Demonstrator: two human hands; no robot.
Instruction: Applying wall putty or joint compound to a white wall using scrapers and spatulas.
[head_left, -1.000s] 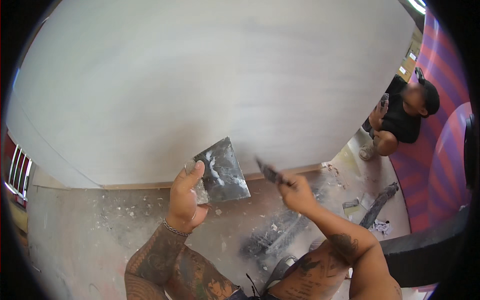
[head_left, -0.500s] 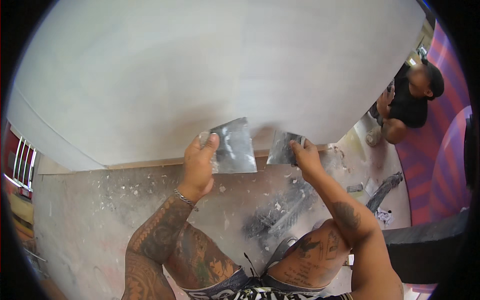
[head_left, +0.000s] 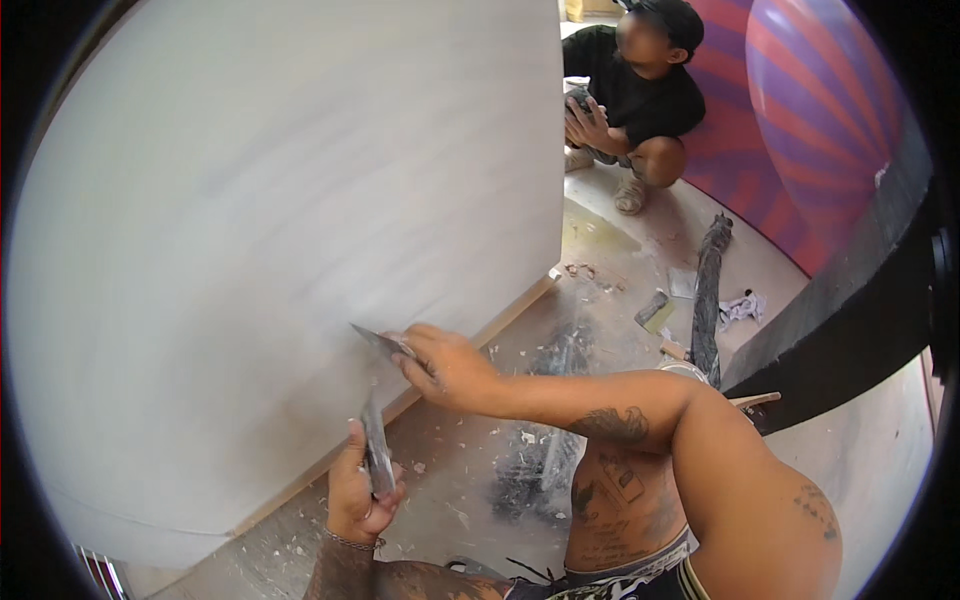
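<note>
Head view, right hand (head_left: 450, 365) gripping putty knife (head_left: 380, 343) against wall (head_left: 280, 220), left hand (head_left: 358, 490) clutching edge-on trowel (head_left: 376, 450)

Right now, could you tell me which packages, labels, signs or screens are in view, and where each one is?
None that I can make out.
What shows instead: the right hand presses a putty knife to the pale wall.
The left hand holds a flat grey plaster blade, edge-on.
Scraps on the floor are too small to tell.
</note>
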